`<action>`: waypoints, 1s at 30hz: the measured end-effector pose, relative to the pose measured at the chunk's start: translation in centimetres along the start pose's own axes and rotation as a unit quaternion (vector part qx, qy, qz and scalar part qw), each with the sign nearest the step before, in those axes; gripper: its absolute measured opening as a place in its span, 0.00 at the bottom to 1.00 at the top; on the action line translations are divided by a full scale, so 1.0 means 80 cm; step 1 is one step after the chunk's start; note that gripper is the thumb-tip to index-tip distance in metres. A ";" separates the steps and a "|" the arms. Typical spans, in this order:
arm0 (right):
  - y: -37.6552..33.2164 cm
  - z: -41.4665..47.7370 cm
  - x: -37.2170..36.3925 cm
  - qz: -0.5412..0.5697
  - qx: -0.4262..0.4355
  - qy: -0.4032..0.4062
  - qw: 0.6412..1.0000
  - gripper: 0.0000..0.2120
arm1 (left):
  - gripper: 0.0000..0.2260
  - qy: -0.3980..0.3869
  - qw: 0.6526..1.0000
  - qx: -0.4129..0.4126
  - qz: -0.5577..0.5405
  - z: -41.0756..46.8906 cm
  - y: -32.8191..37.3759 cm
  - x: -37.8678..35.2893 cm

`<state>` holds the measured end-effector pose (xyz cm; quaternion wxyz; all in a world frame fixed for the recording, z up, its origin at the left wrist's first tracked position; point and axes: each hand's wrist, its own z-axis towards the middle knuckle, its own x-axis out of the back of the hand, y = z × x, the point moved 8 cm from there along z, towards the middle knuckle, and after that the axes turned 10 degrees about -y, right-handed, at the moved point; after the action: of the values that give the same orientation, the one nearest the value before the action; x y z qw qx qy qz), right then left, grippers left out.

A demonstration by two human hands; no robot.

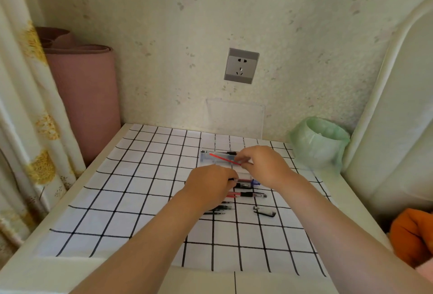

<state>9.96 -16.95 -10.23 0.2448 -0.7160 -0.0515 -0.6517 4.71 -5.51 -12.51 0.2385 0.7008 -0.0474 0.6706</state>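
- red refill [223,159] hung slantwise just over the clear box [205,160], its far end low toward the box's left side, its near end pinched in the right hand [262,164].
- right hand's thumb and fingertips were clamped together on that near end; such a thin stick could roll in the pinch, so a light, steady hold seemed best.
- to do this step well, it looked wise to level the refill along the box's long side and set it down beside the black pen [230,153] lying at the far edge, not drop it tip first.
- clear box stood on the checked cloth [117,200], with its see-through lid [234,118] raised against the wall behind.
- left hand [208,186] lay knuckles up on the loose pens [248,194] just before the box; its fingers curled down, but i could not tell whether they gripped one.
- more black refills [218,209] and a clipped cap [264,211] lay nearer the person, so the left arm risked scattering them if it swept sideways.
- green-lined bin [321,143] stood at the right, well apart from the work.
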 end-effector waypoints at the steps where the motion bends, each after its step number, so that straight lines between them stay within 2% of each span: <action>1: -0.001 -0.010 -0.002 0.004 0.001 0.004 1.000 0.11 | 0.14 0.001 1.000 -0.005 0.004 0.001 0.003 0.000; 10: 0.015 -0.067 0.008 -0.003 -0.042 0.054 0.998 0.10 | 0.11 -0.010 0.999 0.030 -0.012 -0.002 0.000 0.004; 17: 0.020 -0.082 0.006 -0.017 -0.038 0.045 0.998 0.10 | 0.10 0.003 0.996 0.069 -0.048 -0.014 -0.020 0.021; 30: 0.019 -0.083 0.008 -0.014 -0.035 0.038 0.999 0.10 | 0.09 0.013 0.994 0.078 -0.074 -0.012 -0.027 0.023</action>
<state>4.60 -21.22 -9.83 0.2120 -0.6978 -0.0292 -0.6835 4.82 -2.72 -11.33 0.2329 0.7102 0.0603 0.6617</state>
